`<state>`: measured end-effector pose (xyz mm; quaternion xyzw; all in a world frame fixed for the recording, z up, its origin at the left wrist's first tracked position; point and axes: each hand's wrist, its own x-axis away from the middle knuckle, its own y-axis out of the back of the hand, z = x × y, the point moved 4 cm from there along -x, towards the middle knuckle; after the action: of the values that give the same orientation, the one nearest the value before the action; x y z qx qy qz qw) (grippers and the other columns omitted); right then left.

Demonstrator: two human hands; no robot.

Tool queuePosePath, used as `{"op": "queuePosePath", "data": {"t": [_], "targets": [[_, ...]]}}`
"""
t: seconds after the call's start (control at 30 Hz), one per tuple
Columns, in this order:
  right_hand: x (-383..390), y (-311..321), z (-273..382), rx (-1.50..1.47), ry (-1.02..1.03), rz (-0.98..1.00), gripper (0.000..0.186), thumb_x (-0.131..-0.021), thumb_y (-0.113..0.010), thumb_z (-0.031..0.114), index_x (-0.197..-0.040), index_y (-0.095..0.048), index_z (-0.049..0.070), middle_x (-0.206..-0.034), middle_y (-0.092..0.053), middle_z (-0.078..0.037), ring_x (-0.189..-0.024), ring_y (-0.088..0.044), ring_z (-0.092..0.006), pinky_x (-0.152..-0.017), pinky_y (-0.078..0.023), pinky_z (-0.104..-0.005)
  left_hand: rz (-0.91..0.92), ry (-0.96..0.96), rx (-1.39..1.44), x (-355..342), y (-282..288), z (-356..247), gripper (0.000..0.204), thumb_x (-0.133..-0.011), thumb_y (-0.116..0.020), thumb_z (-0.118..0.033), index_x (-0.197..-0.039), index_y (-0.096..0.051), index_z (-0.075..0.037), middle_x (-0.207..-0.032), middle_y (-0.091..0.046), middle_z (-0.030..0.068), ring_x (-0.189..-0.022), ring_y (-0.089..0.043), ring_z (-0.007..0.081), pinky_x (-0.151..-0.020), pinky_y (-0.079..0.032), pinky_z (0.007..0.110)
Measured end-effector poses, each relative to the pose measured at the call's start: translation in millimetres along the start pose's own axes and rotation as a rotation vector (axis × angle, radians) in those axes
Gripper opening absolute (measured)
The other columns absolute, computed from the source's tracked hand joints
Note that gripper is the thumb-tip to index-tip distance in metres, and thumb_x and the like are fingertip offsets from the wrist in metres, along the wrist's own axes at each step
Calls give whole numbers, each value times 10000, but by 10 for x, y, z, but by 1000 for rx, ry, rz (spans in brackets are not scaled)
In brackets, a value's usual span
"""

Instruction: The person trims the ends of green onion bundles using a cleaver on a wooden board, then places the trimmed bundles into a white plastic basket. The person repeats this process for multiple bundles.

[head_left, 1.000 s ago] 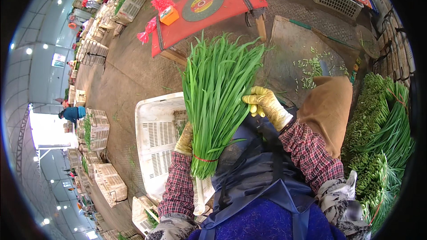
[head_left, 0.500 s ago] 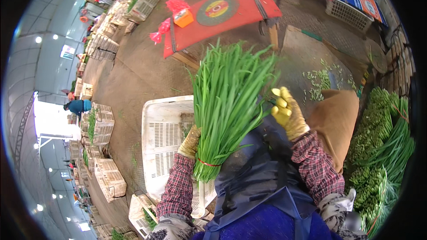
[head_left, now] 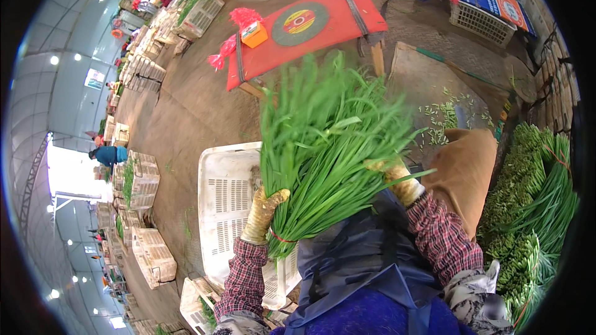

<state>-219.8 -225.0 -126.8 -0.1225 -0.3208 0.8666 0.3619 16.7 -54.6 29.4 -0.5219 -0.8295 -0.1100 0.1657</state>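
The bunch [head_left: 329, 177] was held up before the apron [head_left: 347, 248], overlapping the right side of the crate [head_left: 217, 211] in view. Its long axis ran from the banded stem end, nearest the body, outward and somewhat rightward, the leaf tips fanned wide and blurred. The left hand [head_left: 266, 208] was nearer the red band [head_left: 282, 239] — just above it, on the bunch's left edge — closed round the stems, with its thumb lying over them and its other fingers mostly hidden. The right hand [head_left: 397, 180] was across, at the right-hand leaves; foliage covered its fingertips — whether they pinched or merely touched, I could not tell.
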Motion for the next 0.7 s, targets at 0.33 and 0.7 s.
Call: {"op": "queuePosePath", "data": {"t": [0.33,0.7], "targets": [[308,175,-17,-344,129,-319,330,-849,-684,143,-1120,-589,-19,-990,-667,-120,-883,-644,-247,-790,-537,-349,-25,-6,83,82,66,79,310,-885,-672,-141,-1174,-617,-42,-1051,-662,35,-919,-619,136,-816,-509,281],[112,-759,1990,438,184,-428,371,-946,-571,362,-1133,-632,48,-744,-646,-35,-566,-541,-72,-559,-432,-210,8,-83,-107,53,79,218,264,-908,-662,-115,-1154,-625,-26,-1028,-662,22,-925,-584,122,-836,-475,270]]}}
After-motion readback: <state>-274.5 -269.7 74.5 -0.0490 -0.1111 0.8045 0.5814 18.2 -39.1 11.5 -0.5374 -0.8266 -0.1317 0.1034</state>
